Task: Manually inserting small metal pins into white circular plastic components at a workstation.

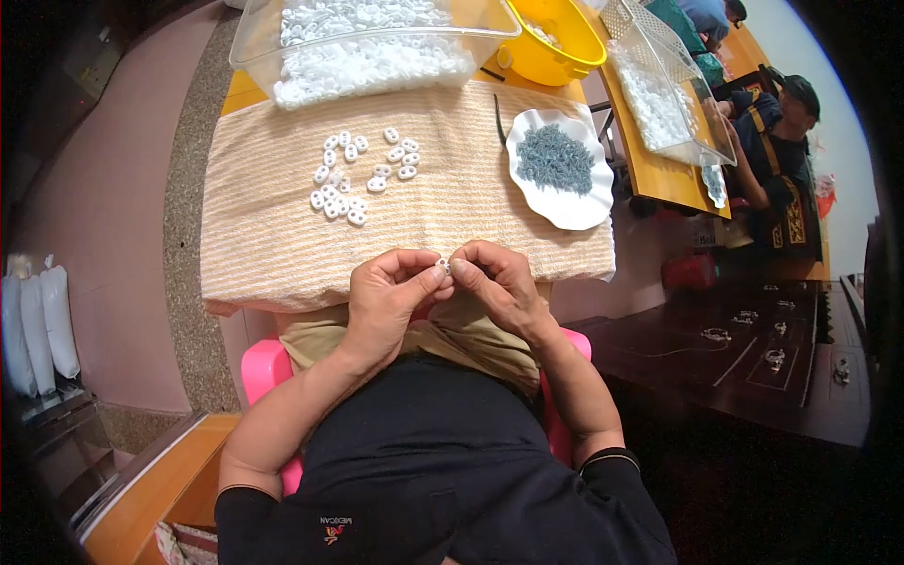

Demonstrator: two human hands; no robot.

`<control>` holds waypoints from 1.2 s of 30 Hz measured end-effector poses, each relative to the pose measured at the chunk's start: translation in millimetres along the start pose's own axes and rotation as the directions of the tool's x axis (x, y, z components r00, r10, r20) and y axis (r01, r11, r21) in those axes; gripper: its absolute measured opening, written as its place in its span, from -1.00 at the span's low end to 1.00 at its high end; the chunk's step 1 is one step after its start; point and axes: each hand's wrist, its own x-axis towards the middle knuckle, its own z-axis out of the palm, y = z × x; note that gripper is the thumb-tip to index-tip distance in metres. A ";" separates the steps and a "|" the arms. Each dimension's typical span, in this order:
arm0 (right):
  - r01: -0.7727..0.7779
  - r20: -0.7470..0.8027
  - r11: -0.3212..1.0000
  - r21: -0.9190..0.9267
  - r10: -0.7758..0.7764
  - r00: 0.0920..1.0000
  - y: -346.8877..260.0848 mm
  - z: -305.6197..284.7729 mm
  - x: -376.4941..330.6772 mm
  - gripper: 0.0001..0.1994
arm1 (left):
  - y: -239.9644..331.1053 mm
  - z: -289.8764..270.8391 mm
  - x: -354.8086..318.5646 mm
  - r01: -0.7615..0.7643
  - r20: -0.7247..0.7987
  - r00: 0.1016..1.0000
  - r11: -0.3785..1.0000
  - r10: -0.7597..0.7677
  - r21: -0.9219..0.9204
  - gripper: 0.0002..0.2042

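As pinched at its rim between left hand (pixel 388 287) and right hand (pixel 494 278), just below the cloth (pixel 282 235): white ring (pixel 443 266), judged light, stiff, slippery; both grips narrow, closed on it.

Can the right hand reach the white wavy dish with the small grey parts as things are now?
Probably yes. The white wavy dish lies on the cloth ahead of the right hand, with nothing between. But that hand and the left hand pinch a small white piece.

You are pinching one small white plastic piece (pixel 443 266) (oval, barely showing) between both hands' fingertips, just above the cloth's near edge.
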 end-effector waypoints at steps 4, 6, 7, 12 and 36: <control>0.018 -0.002 1.000 0.008 -0.018 1.000 -1.5 2.2 -0.4 -0.84 | 2.2 -0.4 0.1 -0.024 0.015 1.000 0.999 0.023 0.032 -0.85; 0.017 0.008 1.000 0.007 -0.017 1.000 -2.3 1.8 0.0 -0.83 | 2.6 -0.3 -0.2 -0.032 0.020 0.999 0.999 0.032 0.031 -0.84; 0.015 0.017 1.000 0.007 -0.015 1.000 -2.5 1.4 0.0 -0.82 | 2.7 -0.3 -0.2 -0.040 0.026 0.999 0.999 0.039 0.032 -0.84; 0.007 0.016 0.999 -0.034 -0.006 1.000 -4.1 -0.8 -1.4 -0.79 | 6.4 0.7 -1.5 -0.023 0.038 0.999 0.997 0.020 0.072 -0.83; -0.082 0.102 0.957 0.278 0.055 0.993 5.7 -11.5 0.3 -0.71 | 5.8 -3.0 3.2 -0.007 0.086 0.996 1.000 0.006 0.014 -0.84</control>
